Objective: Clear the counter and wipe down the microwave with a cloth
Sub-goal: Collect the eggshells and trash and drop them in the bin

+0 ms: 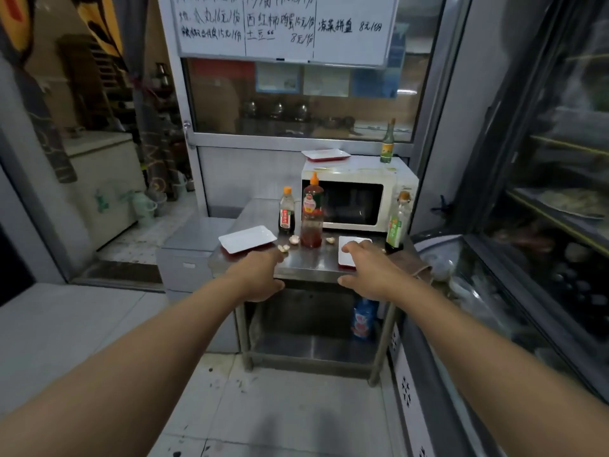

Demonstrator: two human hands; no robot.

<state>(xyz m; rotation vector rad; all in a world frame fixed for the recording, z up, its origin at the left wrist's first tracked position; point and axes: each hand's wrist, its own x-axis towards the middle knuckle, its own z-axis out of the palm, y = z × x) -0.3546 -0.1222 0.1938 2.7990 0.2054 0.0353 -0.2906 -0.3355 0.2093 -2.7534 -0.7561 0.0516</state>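
Now both hands over counter (306, 270) front edge, left hand (260, 275) fingers relaxed, right hand (369, 272) fingers spread on plate (346, 255).

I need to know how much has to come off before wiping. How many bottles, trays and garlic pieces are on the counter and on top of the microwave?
Bottles: 4
Trays: 3
Garlic pieces: 3
Total: 10
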